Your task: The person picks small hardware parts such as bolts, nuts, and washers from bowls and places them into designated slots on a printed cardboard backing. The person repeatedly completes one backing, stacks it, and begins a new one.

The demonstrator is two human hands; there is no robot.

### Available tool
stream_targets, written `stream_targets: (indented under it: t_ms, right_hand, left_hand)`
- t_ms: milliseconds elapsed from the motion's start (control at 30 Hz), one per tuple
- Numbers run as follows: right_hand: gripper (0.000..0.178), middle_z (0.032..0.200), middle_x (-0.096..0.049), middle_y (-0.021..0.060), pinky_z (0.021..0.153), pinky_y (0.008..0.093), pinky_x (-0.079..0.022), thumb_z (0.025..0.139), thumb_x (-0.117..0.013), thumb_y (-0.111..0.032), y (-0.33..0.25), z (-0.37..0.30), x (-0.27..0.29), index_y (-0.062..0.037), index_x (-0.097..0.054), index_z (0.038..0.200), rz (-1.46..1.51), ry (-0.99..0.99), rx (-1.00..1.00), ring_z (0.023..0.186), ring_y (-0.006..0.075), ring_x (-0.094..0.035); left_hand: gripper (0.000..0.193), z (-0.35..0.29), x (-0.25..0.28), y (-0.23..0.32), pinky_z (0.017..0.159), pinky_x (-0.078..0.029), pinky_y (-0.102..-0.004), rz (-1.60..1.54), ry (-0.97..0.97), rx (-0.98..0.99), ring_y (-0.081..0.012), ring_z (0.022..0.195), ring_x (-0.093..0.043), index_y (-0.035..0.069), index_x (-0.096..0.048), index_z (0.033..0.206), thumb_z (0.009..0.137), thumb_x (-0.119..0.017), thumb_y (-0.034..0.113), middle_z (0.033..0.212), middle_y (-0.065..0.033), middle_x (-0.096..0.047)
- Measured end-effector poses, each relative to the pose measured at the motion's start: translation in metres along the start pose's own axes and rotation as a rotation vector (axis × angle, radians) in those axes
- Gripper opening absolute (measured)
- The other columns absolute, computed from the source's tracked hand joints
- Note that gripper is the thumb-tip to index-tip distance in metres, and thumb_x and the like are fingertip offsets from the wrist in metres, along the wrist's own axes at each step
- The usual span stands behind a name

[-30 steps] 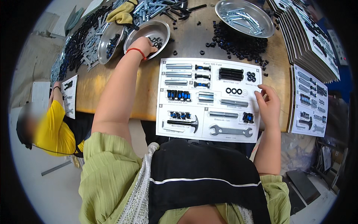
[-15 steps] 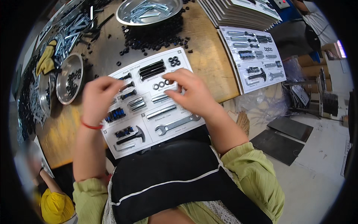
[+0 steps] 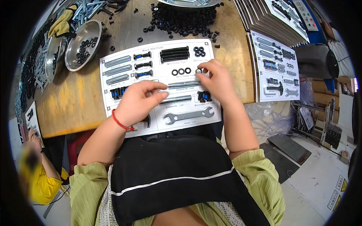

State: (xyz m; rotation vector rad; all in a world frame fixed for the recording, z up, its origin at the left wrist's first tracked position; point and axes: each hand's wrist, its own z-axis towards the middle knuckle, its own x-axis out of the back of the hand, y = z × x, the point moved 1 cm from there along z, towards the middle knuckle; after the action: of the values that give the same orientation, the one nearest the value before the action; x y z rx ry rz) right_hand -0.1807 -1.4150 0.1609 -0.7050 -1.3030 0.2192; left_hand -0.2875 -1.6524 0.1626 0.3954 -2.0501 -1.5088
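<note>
A white printed card [image 3: 132, 130] lies in front of me, with rows of hardware on it; whether each piece is real or pictured I cannot tell. My right hand [image 3: 217, 81] is over its right half, thumb and forefinger closed about a small ring-shaped washer [image 3: 199, 71]. Left of that are several black washers [image 3: 181, 71]. My left hand [image 3: 139, 100] hovers over the card's lower middle, thumb and forefinger apart with nothing seen between them, and covers part of the card. Near its fingertips are silver sleeves [image 3: 183, 85]; lower down is an open-ended wrench [image 3: 188, 115].
Loose black nuts [image 3: 181, 20] are heaped beyond the card. Two metal bowls stand at left, one bowl [image 3: 94, 28] holding black rings, beside a yellow glove [image 3: 62, 22]. Stacked cards [image 3: 260, 17] and another card [image 3: 279, 90] are at right. A person in yellow [image 3: 45, 184] works at far left.
My left hand has moved from the card's left side to its lower middle, uncovering sleeves and bolts. My right hand has stayed by the washers. The whole view has shifted.
</note>
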Motion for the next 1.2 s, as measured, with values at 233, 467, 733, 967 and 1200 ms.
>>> stream_targets:
  t_ms: [233, 467, 733, 967, 1200]
  right_hand:
    - [0.022, 0.09, -0.064, 0.0087, 0.075, 0.038, -0.051, 0.078, -0.075, -0.018, 0.021, 0.012, -0.007, -0.0072, -0.073, 0.097, 0.016, -0.068, -0.081, 0.083, 0.0274, -0.064]
    - [0.019, 0.09, -0.064, 0.0106, 0.074, 0.0358, -0.051, 0.079, -0.074, -0.015, 0.023, 0.009, -0.014, -0.0056, -0.073, 0.096, 0.044, 0.003, -0.01, 0.083, 0.0275, -0.064]
    - [0.027, 0.098, -0.064, 0.0152, 0.079, 0.0377, -0.05, 0.086, -0.066, -0.01, 0.038, -0.042, 0.02, -0.0001, -0.065, 0.111, 0.021, 0.289, -0.192, 0.089, 0.031, -0.061]
    - [0.047, 0.128, -0.057, 0.0207, 0.103, 0.0451, -0.04, 0.084, -0.066, -0.012, 0.014, -0.094, 0.005, 0.0009, -0.053, 0.128, 0.004, 0.281, -0.144, 0.118, 0.0394, -0.051]
    - [0.044, 0.124, -0.059, 0.0222, 0.103, 0.0458, -0.039, 0.082, -0.065, -0.014, 0.015, -0.08, -0.01, -0.0009, -0.055, 0.123, 0.501, 0.335, -0.373, 0.118, 0.0396, -0.051]
  left_hand:
    - [0.025, -0.019, 0.046, -0.024, 0.066, -0.044, -0.0208, -0.153, 0.249, 0.052, -0.0048, 0.073, -0.053, -0.001, -0.069, 0.109, 0.088, -0.071, 0.012, 0.082, 0.0017, -0.063]
    - [0.032, -0.06, 0.103, -0.099, 0.082, -0.048, -0.0287, 0.274, 0.621, 0.087, -0.0156, 0.089, -0.059, -0.001, -0.062, 0.122, 0.093, -0.064, 0.013, 0.108, -0.0093, -0.063]
    - [0.049, -0.079, 0.067, -0.111, 0.108, -0.035, -0.0442, 0.575, 0.508, -0.003, -0.039, 0.127, -0.047, -0.006, -0.043, 0.14, 0.098, -0.055, 0.019, 0.138, -0.0257, -0.05]
    - [0.064, -0.061, 0.087, -0.099, 0.111, -0.032, -0.0335, -0.585, 0.578, 0.321, -0.0214, 0.129, -0.047, 0.0, -0.031, 0.15, 0.101, -0.046, 0.038, 0.138, -0.0124, -0.051]
    - [0.045, -0.047, 0.127, -0.149, 0.104, -0.04, -0.0364, -0.8, 0.554, 0.34, -0.0213, 0.12, -0.052, 0.002, -0.051, 0.129, 0.101, -0.048, 0.037, 0.131, -0.0091, -0.056]
